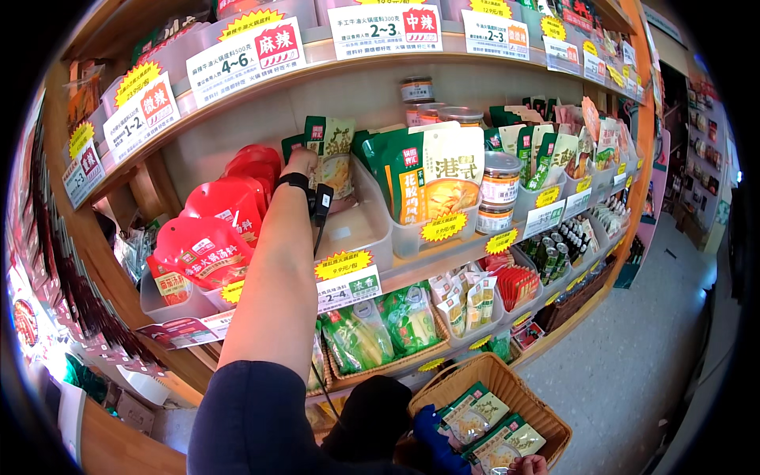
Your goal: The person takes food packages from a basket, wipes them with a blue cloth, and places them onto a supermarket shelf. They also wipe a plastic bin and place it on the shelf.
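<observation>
My left hand reaches into a clear plastic bin on the middle shelf. It touches the left side of an upright green and cream soup-base pouch at the bin's back, and its fingertips are hidden. A black strap with a small cabled device is on that wrist. Low at the picture's bottom edge, the fingers of my right hand are at the edge of a similar pouch. That pouch lies beside another pouch in a wicker basket. Most of my right hand is cut off.
Red pouches stand left of my arm. To the right are a bin of chicken-flavour pouches and stacked jars. The upper shelf edge with price cards overhangs. Below are bagged goods; blue fabric lies over the basket's side.
</observation>
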`<state>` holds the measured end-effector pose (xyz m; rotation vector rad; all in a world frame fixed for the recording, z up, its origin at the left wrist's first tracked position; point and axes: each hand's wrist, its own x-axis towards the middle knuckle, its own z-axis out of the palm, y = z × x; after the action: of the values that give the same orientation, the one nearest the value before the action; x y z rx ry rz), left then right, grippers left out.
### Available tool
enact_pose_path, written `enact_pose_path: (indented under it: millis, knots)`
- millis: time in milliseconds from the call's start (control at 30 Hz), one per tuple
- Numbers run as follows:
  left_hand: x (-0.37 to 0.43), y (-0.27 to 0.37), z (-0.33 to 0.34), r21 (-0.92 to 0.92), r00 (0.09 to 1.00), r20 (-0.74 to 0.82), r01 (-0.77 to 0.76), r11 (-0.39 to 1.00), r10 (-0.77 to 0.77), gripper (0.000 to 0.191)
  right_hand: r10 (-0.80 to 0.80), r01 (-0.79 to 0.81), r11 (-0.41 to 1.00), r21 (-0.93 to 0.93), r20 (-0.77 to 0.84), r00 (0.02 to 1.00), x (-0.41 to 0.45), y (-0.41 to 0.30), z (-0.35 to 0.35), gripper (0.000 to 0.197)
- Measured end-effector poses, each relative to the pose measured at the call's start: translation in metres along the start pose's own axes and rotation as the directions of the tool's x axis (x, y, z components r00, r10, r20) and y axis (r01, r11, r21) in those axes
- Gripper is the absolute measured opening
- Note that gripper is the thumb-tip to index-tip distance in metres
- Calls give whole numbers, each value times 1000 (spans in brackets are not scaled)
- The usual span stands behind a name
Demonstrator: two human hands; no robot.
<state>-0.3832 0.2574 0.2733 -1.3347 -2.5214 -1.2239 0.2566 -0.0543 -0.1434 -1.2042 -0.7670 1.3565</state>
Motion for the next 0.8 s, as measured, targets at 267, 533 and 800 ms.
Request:
enact_pose_path:
  millis: [267, 533, 800]
  knots:
    - [-77, 38, -5, 370, 973, -228, 125, 921, -41, 29, -2, 2, 1000, 7, -9, 1000, 6, -3, 4, 7]
    - [-51, 12, -7, 94, 969, -135, 218, 971, -205, 25, 0, -2, 999, 44, 37, 999, 14, 10, 6, 7]
    - [-24, -3, 7, 514, 993, -116, 48, 857, 15, 25, 25, -27, 999, 45, 42, 999, 17, 16, 5, 8]
